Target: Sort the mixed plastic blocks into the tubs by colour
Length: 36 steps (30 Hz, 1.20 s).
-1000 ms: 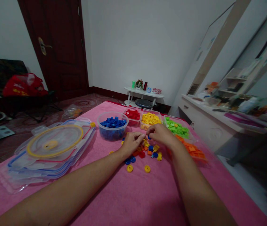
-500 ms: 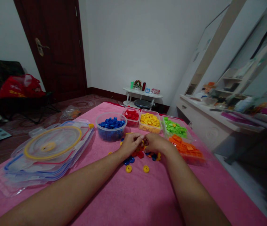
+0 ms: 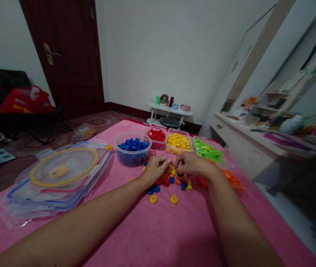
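My left hand [image 3: 156, 168] rests over a loose pile of mixed toy building pieces [image 3: 165, 181] in the middle of the table, its thumb and fingers closed together. Whatever it pinches is hidden. Just right of it hovers my right hand [image 3: 191, 163], fingers curled, above the pile's right side; what lies in its fingertips is too small to name. Blue round pieces [image 3: 153, 189] lie below my left wrist. Nearer to me are two yellow wheel-like pieces, one on the left [image 3: 153, 199] and one on the right [image 3: 173, 199].
Behind the pile stand a round tub of blue pieces [image 3: 133, 157] and boxes of red [image 3: 156, 135], yellow [image 3: 178, 141] and green pieces [image 3: 208, 151]. An orange-filled box [image 3: 233, 181] is partly behind my right arm. Stacked lids [image 3: 63, 174] cover the table's left.
My right hand has lifted and moved slightly right, away from my left hand, uncovering more of the pile. My left hand stays nearly in place.
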### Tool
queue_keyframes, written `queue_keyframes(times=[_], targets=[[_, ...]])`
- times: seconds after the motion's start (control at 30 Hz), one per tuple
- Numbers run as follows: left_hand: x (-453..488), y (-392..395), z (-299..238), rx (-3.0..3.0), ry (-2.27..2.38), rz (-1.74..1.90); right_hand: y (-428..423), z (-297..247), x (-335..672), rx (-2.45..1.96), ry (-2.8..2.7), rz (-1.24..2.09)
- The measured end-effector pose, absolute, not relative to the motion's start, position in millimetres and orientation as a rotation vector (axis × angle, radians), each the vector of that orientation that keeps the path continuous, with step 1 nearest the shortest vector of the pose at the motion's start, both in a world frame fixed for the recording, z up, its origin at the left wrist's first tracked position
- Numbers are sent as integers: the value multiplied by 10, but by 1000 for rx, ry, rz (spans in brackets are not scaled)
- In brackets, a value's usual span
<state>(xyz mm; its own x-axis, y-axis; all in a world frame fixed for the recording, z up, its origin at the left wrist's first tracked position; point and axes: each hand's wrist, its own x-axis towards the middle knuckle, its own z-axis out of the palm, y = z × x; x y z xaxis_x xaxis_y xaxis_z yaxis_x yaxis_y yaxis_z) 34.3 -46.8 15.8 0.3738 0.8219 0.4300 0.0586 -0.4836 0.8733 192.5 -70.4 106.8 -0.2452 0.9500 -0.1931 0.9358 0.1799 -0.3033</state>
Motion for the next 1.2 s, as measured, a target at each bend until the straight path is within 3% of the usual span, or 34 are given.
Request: queue_keyframes(times=[0.1,0.37,0.7,0.9,1.0,1.1,1.2], targets=[[345,-465,156,1810,793,1183,-792,1081,1819,-1993,-2508,624],[325,-452,177,1875,831,1225,-881,963,1426,-2148,-2631,77],[316,-453,483,1572,767,1324,-769,1210,1887,-1886,-2263,321],[314,-456,671,814,582,947,-747,1254,1820,-1506,-1998,567],[281,-459,734,573,522,780,-721,1243,1800,-1460,-1898,506],[250,-423,758,453,512,778,-756,1295,1783,-1467,-1880,491],[224,-358,767,417,496,873,-872,1364,1695,-1486,-1967,719]])
